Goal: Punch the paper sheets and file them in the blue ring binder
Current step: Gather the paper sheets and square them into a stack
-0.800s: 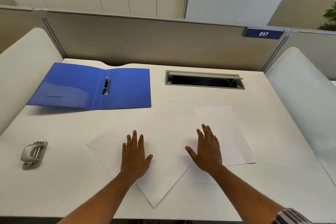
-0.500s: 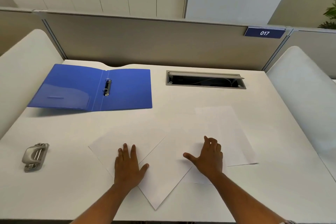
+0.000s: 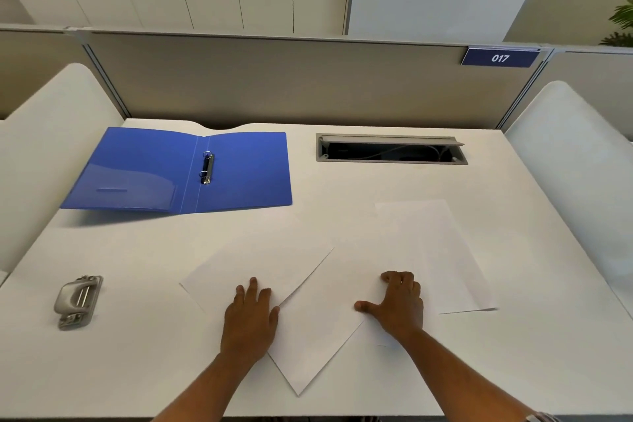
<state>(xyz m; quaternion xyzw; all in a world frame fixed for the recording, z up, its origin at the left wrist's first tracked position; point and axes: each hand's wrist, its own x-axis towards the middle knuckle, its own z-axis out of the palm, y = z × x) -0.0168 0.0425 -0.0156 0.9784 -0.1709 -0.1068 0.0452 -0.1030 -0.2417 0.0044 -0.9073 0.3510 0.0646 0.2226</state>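
Table point(image 3: 342, 188), white, carries everything. Blue ring binder point(image 3: 239, 171) lies open at ten o'clock, rings up. Paper sheets point(image 3: 424, 250) spread loose and overlapping at centre toward three o'clock. Left hand point(image 3: 251, 313) rests flat on one sheet, fingers straight; right hand point(image 3: 399, 305) presses another, fingers bent with tips on the paper. Hole punch point(image 3: 78, 301) sits at eight o'clock.
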